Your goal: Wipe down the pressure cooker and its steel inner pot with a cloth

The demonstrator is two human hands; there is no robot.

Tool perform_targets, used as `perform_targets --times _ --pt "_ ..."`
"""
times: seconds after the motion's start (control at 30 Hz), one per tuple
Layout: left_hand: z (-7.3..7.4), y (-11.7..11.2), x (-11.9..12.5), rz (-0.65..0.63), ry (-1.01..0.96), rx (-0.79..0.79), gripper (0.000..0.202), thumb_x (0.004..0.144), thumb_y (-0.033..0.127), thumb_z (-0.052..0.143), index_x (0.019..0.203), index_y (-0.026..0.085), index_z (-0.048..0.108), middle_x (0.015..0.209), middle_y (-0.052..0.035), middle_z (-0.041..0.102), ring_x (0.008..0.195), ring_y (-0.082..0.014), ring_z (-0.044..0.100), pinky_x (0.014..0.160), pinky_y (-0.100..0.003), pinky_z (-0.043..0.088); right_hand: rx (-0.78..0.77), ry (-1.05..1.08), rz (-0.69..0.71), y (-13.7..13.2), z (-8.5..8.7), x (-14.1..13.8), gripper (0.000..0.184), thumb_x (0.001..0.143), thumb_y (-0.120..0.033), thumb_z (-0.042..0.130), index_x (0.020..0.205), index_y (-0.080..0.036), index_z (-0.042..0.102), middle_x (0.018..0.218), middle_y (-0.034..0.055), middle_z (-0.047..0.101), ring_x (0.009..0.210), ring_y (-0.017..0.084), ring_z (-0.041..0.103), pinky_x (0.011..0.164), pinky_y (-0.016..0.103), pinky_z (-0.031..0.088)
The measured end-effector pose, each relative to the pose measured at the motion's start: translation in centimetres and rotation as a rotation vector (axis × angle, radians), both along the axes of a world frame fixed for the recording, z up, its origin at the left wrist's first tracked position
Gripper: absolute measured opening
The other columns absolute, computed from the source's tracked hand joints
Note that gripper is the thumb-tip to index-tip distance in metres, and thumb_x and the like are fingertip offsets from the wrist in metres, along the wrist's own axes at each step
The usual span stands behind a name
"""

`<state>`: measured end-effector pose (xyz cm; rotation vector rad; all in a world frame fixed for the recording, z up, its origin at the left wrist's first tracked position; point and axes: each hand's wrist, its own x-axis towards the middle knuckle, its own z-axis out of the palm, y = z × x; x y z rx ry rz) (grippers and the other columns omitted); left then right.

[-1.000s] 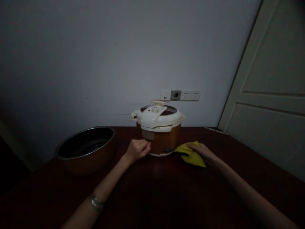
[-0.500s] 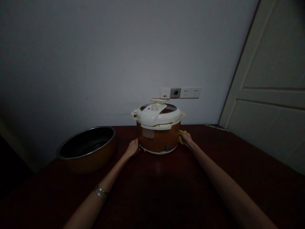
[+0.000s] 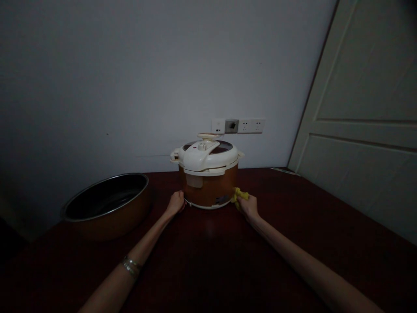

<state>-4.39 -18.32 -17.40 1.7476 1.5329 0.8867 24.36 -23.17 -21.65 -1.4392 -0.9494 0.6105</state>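
Note:
An electric pressure cooker (image 3: pixel 208 187) with an orange-brown body and a white lid stands upright on the dark red table. At its lower left side is my left hand (image 3: pixel 177 202), fingers curled closed against the base rim, with the fingertips partly hidden. My right hand (image 3: pixel 249 208) is closed around a crumpled yellow cloth (image 3: pixel 241 194) and presses it to the lower right side of the cooker. The lid carries a raised handle (image 3: pixel 207 136) on top and is on the cooker.
On the left of the table (image 3: pixel 208 261) sits a wide, open pot (image 3: pixel 110 219) with a dark inside. Wall sockets (image 3: pixel 250 126) are behind the cooker. A pale panelled door (image 3: pixel 365 130) rises at the right, beside a thin strip (image 3: pixel 285 171) on the table's back edge.
My right hand has moved the yellow cloth lower and nearer to me along the cooker's right side. My left hand stays at the base. The whole view has shifted slightly to the right.

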Motion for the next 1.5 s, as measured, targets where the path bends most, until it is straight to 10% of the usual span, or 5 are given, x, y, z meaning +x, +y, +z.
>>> perform_targets --times 0.43,0.6,0.83,1.13,1.5 --pt "0.1 -0.6 0.1 0.025 0.068 0.063 0.044 0.09 0.029 0.022 0.059 0.016 0.05 0.04 0.0004 0.046 0.036 -0.0111 0.044 0.045 -0.022 0.035 -0.024 0.102 0.127 -5.7 0.4 -6.1 0.031 0.053 -0.034 0.066 0.076 -0.013 0.067 0.079 0.0093 0.071 0.071 0.023 0.066 0.063 0.031 0.051" --pt "0.3 -0.8 0.4 0.072 0.111 0.065 0.041 0.091 0.027 0.022 0.102 0.004 0.054 0.053 -0.0039 0.058 0.039 -0.0134 0.05 0.045 -0.024 0.038 -0.068 0.15 0.347 -6.7 1.4 -9.3 0.034 0.052 -0.026 0.066 0.084 -0.013 0.067 0.083 0.0074 0.071 0.077 0.023 0.066 0.071 0.033 0.052" --pt "3.6 -3.5 -1.6 0.164 0.401 0.234 0.038 0.089 0.037 0.036 0.102 0.01 0.059 0.089 -0.0178 0.067 0.085 -0.026 0.064 0.072 -0.032 0.044 -0.132 0.288 0.596 -8.5 4.4 -12.2 0.034 0.05 -0.019 0.061 0.084 -0.015 0.063 0.078 0.0027 0.068 0.075 0.021 0.064 0.071 0.031 0.05" --pt "3.4 -10.7 -1.2 -0.531 -0.087 -0.062 0.04 0.075 0.046 0.06 0.097 0.012 0.062 0.085 -0.003 0.065 0.075 -0.0138 0.057 0.066 -0.023 0.043 -0.039 0.426 0.701 -9.2 5.1 -11.8 0.044 0.05 -0.033 0.076 0.086 -0.019 0.055 0.082 0.0032 0.066 0.075 0.02 0.063 0.071 0.032 0.05" --pt "3.2 -2.1 -5.4 0.349 -0.224 0.29 0.022 0.066 0.028 0.06 0.082 0.017 0.052 0.079 -0.0049 0.062 0.074 -0.0177 0.058 0.068 -0.028 0.045 -0.09 0.569 0.523 -9.9 2.2 -2.8 0.034 0.054 -0.038 0.08 0.077 -0.017 0.065 0.068 0.0021 0.065 0.064 0.015 0.061 0.062 0.028 0.05"
